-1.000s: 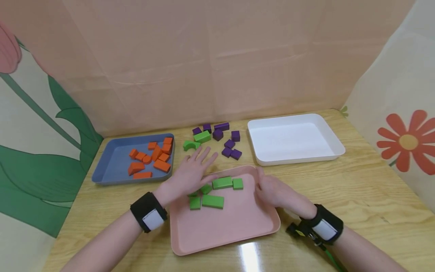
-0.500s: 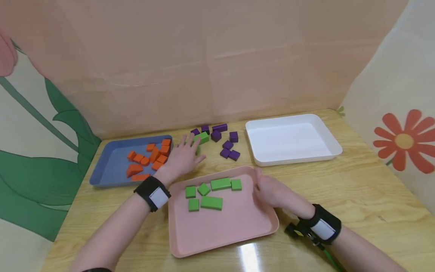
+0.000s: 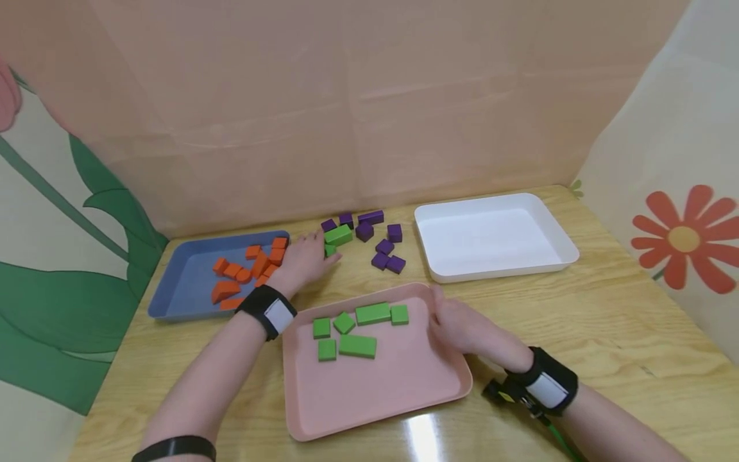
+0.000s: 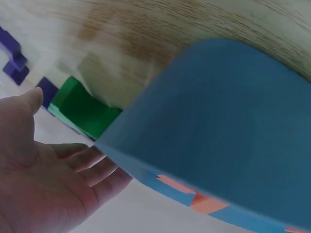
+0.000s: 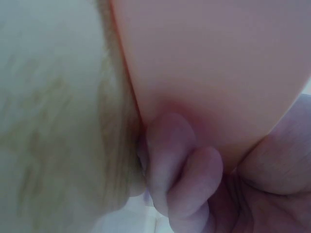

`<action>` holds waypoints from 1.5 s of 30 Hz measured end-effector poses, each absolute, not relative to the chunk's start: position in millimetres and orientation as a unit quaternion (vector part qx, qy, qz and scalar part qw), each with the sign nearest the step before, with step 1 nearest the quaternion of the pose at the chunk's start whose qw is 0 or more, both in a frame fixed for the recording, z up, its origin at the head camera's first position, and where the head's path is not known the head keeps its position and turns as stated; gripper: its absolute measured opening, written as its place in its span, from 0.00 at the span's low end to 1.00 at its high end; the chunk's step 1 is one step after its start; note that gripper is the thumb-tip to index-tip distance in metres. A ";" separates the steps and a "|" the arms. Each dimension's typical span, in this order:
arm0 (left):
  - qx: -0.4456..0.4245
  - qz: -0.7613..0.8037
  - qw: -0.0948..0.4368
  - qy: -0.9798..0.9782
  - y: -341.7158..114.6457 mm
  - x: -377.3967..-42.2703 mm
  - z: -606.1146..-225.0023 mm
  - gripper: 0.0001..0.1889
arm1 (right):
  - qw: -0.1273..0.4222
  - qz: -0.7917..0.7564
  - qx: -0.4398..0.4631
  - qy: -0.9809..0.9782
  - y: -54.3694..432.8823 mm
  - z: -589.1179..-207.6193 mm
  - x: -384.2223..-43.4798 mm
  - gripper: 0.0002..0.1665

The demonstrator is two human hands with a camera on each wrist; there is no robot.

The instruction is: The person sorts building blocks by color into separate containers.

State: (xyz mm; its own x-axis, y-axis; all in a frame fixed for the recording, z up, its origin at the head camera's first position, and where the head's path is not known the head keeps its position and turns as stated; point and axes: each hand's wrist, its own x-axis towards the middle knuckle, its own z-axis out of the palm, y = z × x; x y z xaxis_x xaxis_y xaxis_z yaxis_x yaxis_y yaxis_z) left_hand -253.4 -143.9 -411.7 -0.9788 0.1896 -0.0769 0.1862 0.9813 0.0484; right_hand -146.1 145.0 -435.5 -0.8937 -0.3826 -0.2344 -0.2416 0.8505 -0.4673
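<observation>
My left hand (image 3: 305,256) is at the green arch block (image 3: 330,250), beside the right wall of the blue tray (image 3: 179,282). In the left wrist view the thumb and fingers are spread apart around the green arch block (image 4: 82,109), and no firm hold on it shows. Just behind lies a green rectangular block (image 3: 339,235). My right hand (image 3: 462,321) grips the right rim of the pink tray (image 3: 381,398), thumb over the edge and fingers curled against its outer wall. Several green blocks (image 3: 357,346) lie inside that tray.
Several purple blocks (image 3: 365,231) are scattered at the back centre of the wooden table (image 3: 623,340). Orange blocks (image 3: 225,292) sit in the blue tray. A white tray (image 3: 496,237) with nothing in it stands at the back right.
My left hand has moved left from above the pink tray's back edge and come down at the green arch block, its fingers bending. The right hand has kept its grip on the pink tray.
</observation>
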 end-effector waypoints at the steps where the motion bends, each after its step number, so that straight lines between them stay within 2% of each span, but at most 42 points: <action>1: 0.094 0.017 0.042 0.995 -144.2 -253.8 -412.7 0.41 | 0.164 -0.221 -0.163 0.948 144.8 -435.5 -146.0 0.25; 5: 0.099 0.009 0.037 0.994 -145.4 -254.1 -416.7 0.37 | 0.160 -0.222 -0.164 0.948 144.2 -434.8 -145.5 0.24; 11: 0.114 0.010 -0.001 0.993 -145.7 -249.8 -417.9 0.27 | 0.156 -0.218 -0.166 0.949 144.3 -434.8 -145.6 0.22; 15: 0.131 0.015 -0.014 0.991 -141.4 -241.1 -413.8 0.29 | 0.166 -0.220 -0.163 0.947 145.6 -434.8 -146.0 0.26; 20: 0.169 0.029 -0.009 0.985 -131.8 -218.8 -408.2 0.30 | 0.180 -0.232 -0.153 0.943 146.3 -434.6 -146.5 0.31; 27: 0.248 0.007 -0.032 0.968 -116.0 -178.5 -408.2 0.22 | 0.182 -0.238 -0.155 0.941 146.4 -436.0 -147.2 0.28; 34: 0.318 0.024 -0.017 0.948 -101.2 -148.9 -408.4 0.21 | 0.170 -0.238 -0.169 0.941 148.1 -436.8 -147.7 0.28; 38: 0.347 0.030 -0.018 0.937 -93.2 -139.8 -408.8 0.23 | 0.174 -0.241 -0.169 0.940 148.3 -437.4 -147.6 0.28; 45: 0.396 0.019 0.000 0.918 -82.1 -129.9 -409.4 0.18 | 0.172 -0.234 -0.173 0.941 147.4 -438.5 -148.5 0.27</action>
State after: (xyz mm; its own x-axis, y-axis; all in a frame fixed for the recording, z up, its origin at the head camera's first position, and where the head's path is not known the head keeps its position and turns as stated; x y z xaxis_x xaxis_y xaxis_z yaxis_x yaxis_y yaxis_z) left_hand -129.9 -82.1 -409.4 -0.6860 0.7274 0.0152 0.7274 0.6853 0.0345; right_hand -148.5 147.4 -438.5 -0.8809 -0.4056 -0.2438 -0.2439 0.8306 -0.5005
